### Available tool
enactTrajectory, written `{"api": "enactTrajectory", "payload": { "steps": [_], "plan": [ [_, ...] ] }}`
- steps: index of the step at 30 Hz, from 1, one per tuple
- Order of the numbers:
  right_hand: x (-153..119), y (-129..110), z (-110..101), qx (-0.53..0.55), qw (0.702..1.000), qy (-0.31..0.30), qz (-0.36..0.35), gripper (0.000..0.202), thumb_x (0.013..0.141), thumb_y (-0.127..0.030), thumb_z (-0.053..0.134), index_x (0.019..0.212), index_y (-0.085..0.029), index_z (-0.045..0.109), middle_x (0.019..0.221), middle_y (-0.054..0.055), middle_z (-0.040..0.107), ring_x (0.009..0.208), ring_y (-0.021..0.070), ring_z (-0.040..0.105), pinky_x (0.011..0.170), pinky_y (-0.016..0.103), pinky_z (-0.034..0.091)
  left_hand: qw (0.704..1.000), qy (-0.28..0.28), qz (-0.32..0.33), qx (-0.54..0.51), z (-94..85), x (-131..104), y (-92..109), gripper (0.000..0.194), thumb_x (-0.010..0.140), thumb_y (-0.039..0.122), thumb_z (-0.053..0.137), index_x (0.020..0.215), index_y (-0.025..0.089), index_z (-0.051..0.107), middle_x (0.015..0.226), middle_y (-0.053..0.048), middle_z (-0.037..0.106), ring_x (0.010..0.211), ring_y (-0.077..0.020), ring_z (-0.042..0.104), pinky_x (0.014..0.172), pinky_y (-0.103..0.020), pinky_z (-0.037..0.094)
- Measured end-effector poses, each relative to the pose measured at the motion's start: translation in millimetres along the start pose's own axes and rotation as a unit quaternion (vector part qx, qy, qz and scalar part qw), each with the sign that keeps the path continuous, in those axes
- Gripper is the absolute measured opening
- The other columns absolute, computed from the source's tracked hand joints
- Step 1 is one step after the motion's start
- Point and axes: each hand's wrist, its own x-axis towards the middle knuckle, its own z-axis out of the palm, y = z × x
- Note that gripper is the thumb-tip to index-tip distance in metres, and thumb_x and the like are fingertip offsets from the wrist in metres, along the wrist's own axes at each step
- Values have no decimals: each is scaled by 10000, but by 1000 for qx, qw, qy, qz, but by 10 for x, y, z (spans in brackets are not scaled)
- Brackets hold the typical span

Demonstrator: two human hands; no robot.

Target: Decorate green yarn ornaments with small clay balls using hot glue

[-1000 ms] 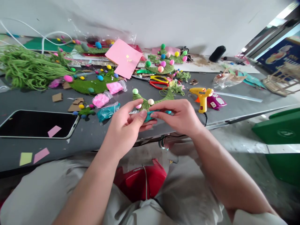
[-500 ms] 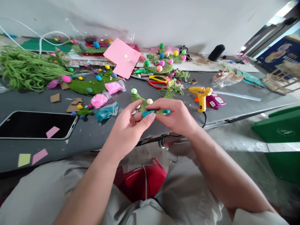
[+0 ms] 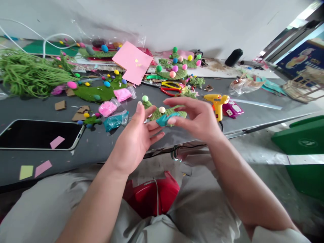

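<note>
A lump of teal modelling clay point(image 3: 164, 120) lies across the fingertips of my left hand point(image 3: 135, 141), whose thumb points up, away from the clay. My right hand point(image 3: 194, 118) has its thumb on the clay's right end; its other fingers arch above, apart. Just behind the clay, on the table, sits a green yarn-wrapped piece point(image 3: 154, 113) with a pale green ball point(image 3: 145, 98) and a cream ball point(image 3: 162, 109) on it. My hands and the clay partly cover this piece. Left of my hands rests a bag of teal clay point(image 3: 115, 121).
Pink clay bags point(image 3: 108, 108), a phone point(image 3: 42, 134) and green yarn point(image 3: 32, 74) lie to the left. A yellow glue gun point(image 3: 217, 104) stands beside my right hand, its cord running down. Red-handled pliers point(image 3: 169, 91) and pink paper point(image 3: 134, 60) lie farther back.
My hands have moved apart, and my left thumb has lifted off the clay. The clay now looks longer and flatter, and more of the yarn-wrapped piece shows.
</note>
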Motion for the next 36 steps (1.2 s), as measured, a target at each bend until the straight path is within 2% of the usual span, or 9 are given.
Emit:
{"api": "enactTrajectory", "payload": {
  "steps": [4,7,10,14,17,21,27,32,36],
  "plan": [
    [-41,-20,165,-67,996,-46,-32,166,898,-266,801,1057,-229,827,1134,35,817,1056,211,754,954,338,598,999,19,-29,-20,13,7,26,592,917,766,576,1203,259,682,1085,-79,782,1209,-311,721,993,-443,606],
    [3,4,107,-70,996,62,8,92,879,-311,823,913,-226,817,890,7,806,811,176,736,778,315,612,996,-18,-56,-61,-30,1,61,570,954,730,544,1231,247,663,1186,-123,786,1305,-338,675,1035,-488,586],
    [46,6,-48,-9,987,157,22,165,890,-378,815,952,-228,792,885,18,790,799,176,728,730,318,610,986,-88,-76,-117,-71,-14,111,598,984,725,471,1229,222,681,1361,-166,728,1373,-367,626,1073,-541,570],
    [-1,-36,-39,24,999,43,8,386,863,-375,849,1204,-231,743,1152,53,780,1109,218,726,940,347,604,981,-96,-79,-148,-84,-26,133,611,987,726,453,1210,223,720,1390,-140,711,1329,-371,648,1040,-538,591],
    [-48,-33,143,-35,999,-12,-29,356,896,-300,806,1230,-201,732,1244,83,739,1160,223,695,960,349,597,981,-96,-82,-148,-82,-18,129,719,971,780,402,1301,219,707,1233,-147,754,1208,-348,697,988,-503,607],
    [-22,2,258,-67,996,-1,-62,219,912,-266,772,1122,-203,775,1187,78,752,1102,218,702,938,350,600,967,-98,-96,-214,-73,-6,155,888,952,826,348,1390,110,639,1182,-186,752,1129,-344,708,1002,-500,586],
    [3,1,145,145,987,40,55,344,1011,-520,638,1157,-230,751,1141,56,774,1032,194,733,864,334,603,956,-117,-71,-260,-37,-53,180,841,929,809,455,1402,130,604,1420,-194,677,1432,-397,535,1122,-538,511],
    [-9,17,277,-58,992,83,-71,254,869,-348,848,1074,-210,790,1129,61,759,1076,198,697,964,342,564,962,-104,-43,-250,-12,-77,176,749,929,771,497,1313,144,645,1436,-184,661,1508,-368,461,1184,-519,479],
    [9,12,356,19,999,42,17,265,910,-405,802,1087,-208,785,1094,49,783,1008,174,717,847,295,581,984,-54,-25,-167,1,-49,124,649,942,713,554,1259,161,680,1375,-165,705,1448,-356,539,1158,-504,502]
  ]
}}
